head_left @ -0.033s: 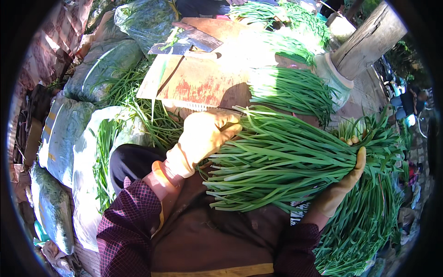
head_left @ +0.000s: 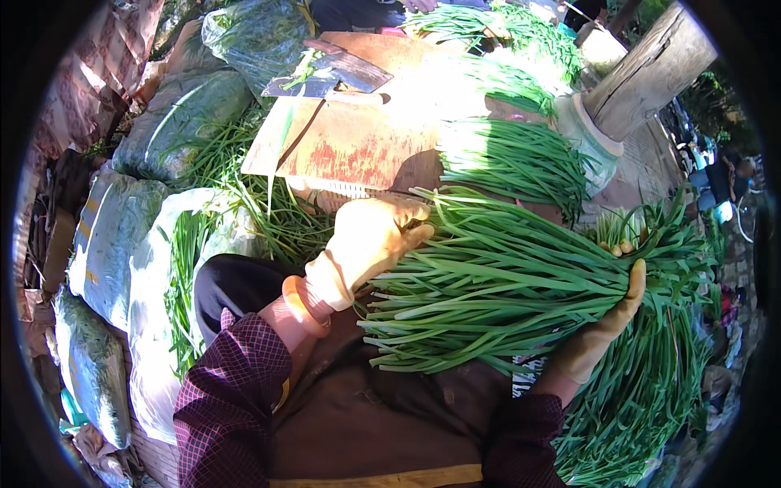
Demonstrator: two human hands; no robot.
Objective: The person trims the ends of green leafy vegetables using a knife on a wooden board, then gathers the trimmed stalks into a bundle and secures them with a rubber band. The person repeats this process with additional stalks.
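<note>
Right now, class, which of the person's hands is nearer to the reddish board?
Left. The left hand is just on the near side of the reddish board, by the upper left of the green bundle; the right hand is farther off, at the bundle's right side.

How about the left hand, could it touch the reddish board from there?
Probably yes: the left hand is close to the near side of the reddish board, and nothing tall seems to stand between them.
</note>
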